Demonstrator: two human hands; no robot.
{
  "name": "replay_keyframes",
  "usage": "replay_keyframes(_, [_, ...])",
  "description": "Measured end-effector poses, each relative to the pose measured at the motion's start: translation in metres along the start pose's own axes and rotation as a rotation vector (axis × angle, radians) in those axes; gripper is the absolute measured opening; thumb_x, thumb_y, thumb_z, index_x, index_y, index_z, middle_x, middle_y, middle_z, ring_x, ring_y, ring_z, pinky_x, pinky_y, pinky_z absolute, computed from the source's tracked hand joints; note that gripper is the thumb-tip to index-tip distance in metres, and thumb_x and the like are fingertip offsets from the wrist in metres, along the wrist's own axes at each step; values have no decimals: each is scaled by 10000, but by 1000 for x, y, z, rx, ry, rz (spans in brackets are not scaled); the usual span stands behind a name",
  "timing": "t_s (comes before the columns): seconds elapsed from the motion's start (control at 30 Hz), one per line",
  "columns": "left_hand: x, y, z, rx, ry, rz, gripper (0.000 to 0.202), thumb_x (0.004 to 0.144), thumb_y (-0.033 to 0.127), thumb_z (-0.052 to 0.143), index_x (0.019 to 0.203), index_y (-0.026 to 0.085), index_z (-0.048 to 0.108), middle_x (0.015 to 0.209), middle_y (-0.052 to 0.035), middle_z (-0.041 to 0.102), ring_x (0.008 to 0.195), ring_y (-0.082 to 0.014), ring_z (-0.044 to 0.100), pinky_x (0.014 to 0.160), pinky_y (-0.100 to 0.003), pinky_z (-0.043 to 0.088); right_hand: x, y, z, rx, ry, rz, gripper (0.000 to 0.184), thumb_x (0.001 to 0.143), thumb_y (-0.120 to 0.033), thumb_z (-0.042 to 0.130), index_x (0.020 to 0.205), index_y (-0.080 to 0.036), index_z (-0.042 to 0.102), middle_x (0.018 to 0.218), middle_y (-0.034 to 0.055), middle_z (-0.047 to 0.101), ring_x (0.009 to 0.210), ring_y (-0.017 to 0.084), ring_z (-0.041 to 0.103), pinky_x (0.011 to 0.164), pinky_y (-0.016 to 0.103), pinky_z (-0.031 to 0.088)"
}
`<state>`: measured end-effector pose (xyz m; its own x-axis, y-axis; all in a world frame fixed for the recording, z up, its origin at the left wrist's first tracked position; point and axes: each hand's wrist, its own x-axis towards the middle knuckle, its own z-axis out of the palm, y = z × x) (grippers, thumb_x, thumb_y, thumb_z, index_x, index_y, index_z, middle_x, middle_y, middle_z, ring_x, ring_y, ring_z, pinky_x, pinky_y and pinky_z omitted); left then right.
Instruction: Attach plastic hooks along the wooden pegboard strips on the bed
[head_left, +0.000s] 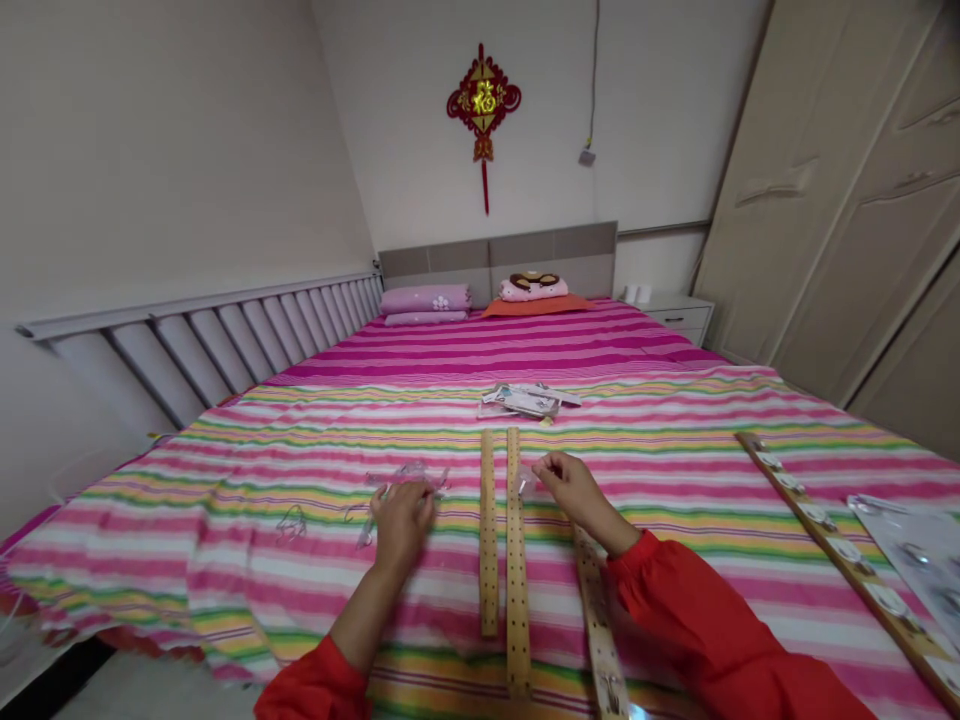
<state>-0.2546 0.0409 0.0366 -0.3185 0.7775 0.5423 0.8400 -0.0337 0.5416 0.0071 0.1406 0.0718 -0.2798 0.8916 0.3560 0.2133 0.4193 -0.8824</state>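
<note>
Four wooden strips (517,570) lie long from near to far. The right hand (571,492) pinches one clear bit (526,484); I can't tell if the left hand (403,518) grips.

Red-and-gold knot-shaped wall hanging (484,97) above grey-beige panelled headboard (551,246). Folded purple floral bedding (426,298) at its left end; folded pink blanket (529,291) on flat orange cloth (555,305). Pale metal railing (214,338) along left wall (165,130). White drawered nightstand (679,314) near beige panelled wardrobe (817,200).

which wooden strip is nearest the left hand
The leftmost strip; its close neighbour, the third strip and the fourth strip, at far right, all lie farther from the left hand.
</note>
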Motion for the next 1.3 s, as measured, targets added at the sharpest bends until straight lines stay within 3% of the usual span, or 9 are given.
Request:
replay_keyframes(0.1, [-14,4,-5,251,56,246,164,811,217,542,885,256,683,879,-41,707,878,-220,591,1005,-477,187,-6,0,-5,-1,6,-9,166,684,-318,523,560,-214,482,528,-31,469,523,133,422,499,246,348])
replay_keyframes(0.2, [-32,6,-2,328,78,322,170,829,210,542,914,264,680,883,-41,703,871,-211,599,1001,-470,193,-14,-1,-8,0,-4,-20,175,700,-313,522,562,-213,486,531,-30,475,524,133,427,503,247,352])
replay_keyframes(0.47, [-82,9,18,266,-7,312,219,846,190,509,971,273,669,925,-60,696,873,-198,619,943,-433,268,-35,1,-14,5,-32,-8,167,697,-315,523,565,-220,483,520,-35,460,512,138,428,494,251,356])
replay_keyframes(0.77, [-79,12,15,215,-22,298,259,869,220,487,1083,258,627,919,-52,721,883,-205,631,962,-434,232,-49,0,-22,45,-20,53,197,698,-378,508,592,-211,502,538,-30,462,510,137,438,502,262,364])
replay_keyframes(0.87, [-76,19,15,212,19,266,223,854,223,507,1017,260,656,967,-63,697,910,-211,618,944,-436,255,-53,0,-27,136,7,118,226,693,-408,544,601,-203,520,551,-26,479,519,136,452,509,263,372])
replay_keyframes(1.0, [-64,42,17,50,75,134,208,840,257,511,958,252,682,968,-77,655,942,-227,589,888,-416,336,-57,0,-35,268,12,216,264,676,-443,595,594,-201,528,509,-37,460,474,117,411,467,244,325])
replay_keyframes(1.17, [-42,101,28,-553,-176,-175,227,767,384,580,852,198,677,812,-46,637,771,-189,586,690,-300,466,-62,0,-43,434,-19,320,345,648,-479,651,525,-205,483,406,-84,353,379,72,271,408,224,221])
replay_keyframes(1.23, [-40,126,33,-696,-236,-313,286,729,421,614,867,178,671,749,-28,622,707,-172,576,637,-280,470,-63,0,-46,448,31,305,359,637,-490,675,525,-197,502,411,-79,383,385,75,299,414,223,243])
replay_keyframes(1.3, [-43,146,39,-713,-242,-309,279,718,407,628,861,171,669,733,-22,616,695,-164,574,640,-279,474,-64,-1,-48,417,111,260,356,622,-504,693,555,-186,549,452,-54,458,425,95,380,443,231,301])
